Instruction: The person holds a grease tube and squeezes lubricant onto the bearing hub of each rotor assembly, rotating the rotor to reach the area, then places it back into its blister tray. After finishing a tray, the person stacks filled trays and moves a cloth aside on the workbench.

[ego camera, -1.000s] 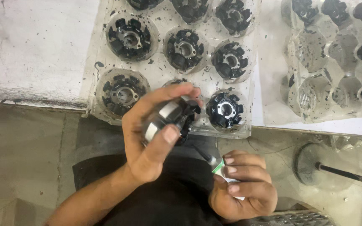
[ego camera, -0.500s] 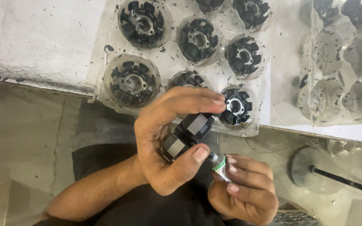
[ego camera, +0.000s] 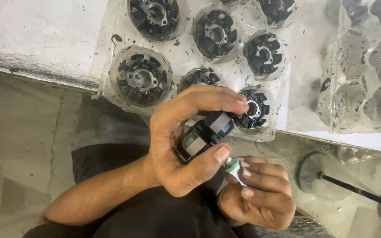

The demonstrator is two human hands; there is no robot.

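Note:
My left hand [ego camera: 179, 145] grips a black round stator part [ego camera: 206, 134] edge-on, thumb under it and fingers over the top, just below the table edge. My right hand [ego camera: 261, 198] sits right beneath it, fingers curled around a small white tube with a green band [ego camera: 233, 169], whose tip points up at the part. Above the hands lies a clear plastic blister tray [ego camera: 186, 55] holding several more black stator parts in round pockets.
A second clear tray [ego camera: 362, 88] with mostly bare pockets lies at the right on the white table [ego camera: 31, 35]. Below the table edge a dark round base with a rod [ego camera: 327, 178] stands on the grey floor. My dark clothing fills the bottom.
My left hand has turned the stator part from face-on to edge-on and brought it slightly lower, closer to the tube in my right hand. The view has shifted a little.

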